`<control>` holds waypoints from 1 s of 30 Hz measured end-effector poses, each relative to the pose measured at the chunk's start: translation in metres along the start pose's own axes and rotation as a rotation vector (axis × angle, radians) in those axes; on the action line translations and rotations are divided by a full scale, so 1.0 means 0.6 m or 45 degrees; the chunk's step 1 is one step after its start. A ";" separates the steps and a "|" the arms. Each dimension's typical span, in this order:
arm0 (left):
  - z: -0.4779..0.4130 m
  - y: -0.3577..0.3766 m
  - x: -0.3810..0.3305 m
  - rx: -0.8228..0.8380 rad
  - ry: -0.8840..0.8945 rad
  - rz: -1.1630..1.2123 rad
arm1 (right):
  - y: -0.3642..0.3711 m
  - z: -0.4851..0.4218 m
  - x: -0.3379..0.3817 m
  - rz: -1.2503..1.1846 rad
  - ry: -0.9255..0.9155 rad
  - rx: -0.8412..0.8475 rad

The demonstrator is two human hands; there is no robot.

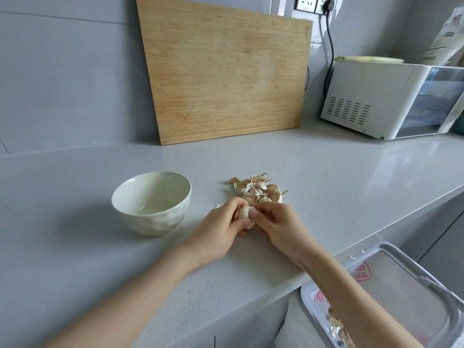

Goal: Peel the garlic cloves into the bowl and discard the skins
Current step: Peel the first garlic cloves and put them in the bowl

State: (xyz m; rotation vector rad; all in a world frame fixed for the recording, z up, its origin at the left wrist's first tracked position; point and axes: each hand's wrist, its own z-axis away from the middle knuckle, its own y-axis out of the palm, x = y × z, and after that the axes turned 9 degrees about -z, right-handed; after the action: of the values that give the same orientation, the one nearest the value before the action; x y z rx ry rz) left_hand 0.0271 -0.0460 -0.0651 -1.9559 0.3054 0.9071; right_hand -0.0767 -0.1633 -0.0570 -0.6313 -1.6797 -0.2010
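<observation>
My left grip (221, 229) and right grip (278, 227) both pinch one garlic clove (244, 212) toward the tabletop's front edge, just beside the pile (258, 188), so I'd steady it left-handed and tear skin with the right thumbnail.

Counter (326, 172) — bowl (155, 222), cloves (258, 188), perhaps skin scrap (218, 206)

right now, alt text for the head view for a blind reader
A left hand and right hand grip one garlic clove over a grey counter. Unpeeled cloves lie just behind, a white bowl to the left.
</observation>
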 end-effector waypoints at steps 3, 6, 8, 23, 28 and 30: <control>-0.001 0.002 0.005 -0.088 0.038 -0.165 | 0.001 0.002 0.001 0.043 -0.005 -0.028; -0.003 -0.004 0.006 -0.053 -0.015 -0.064 | 0.001 0.004 0.007 0.032 0.013 -0.050; -0.004 -0.011 0.000 -0.050 -0.131 0.285 | 0.003 0.004 0.008 -0.011 0.044 -0.081; 0.005 -0.017 0.003 -0.114 -0.328 0.246 | -0.003 0.008 0.002 -0.369 0.054 -0.214; 0.005 -0.013 -0.011 -0.257 -0.132 -0.376 | -0.003 0.013 0.015 -0.652 0.060 -0.219; 0.005 -0.014 -0.016 -0.337 -0.037 -0.424 | -0.004 0.013 0.016 -0.713 0.060 -0.233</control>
State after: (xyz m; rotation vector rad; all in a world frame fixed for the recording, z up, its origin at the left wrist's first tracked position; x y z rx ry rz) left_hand 0.0234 -0.0406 -0.0537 -2.1487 -0.1639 0.7848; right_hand -0.0856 -0.1588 -0.0494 -0.2706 -1.7725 -0.7695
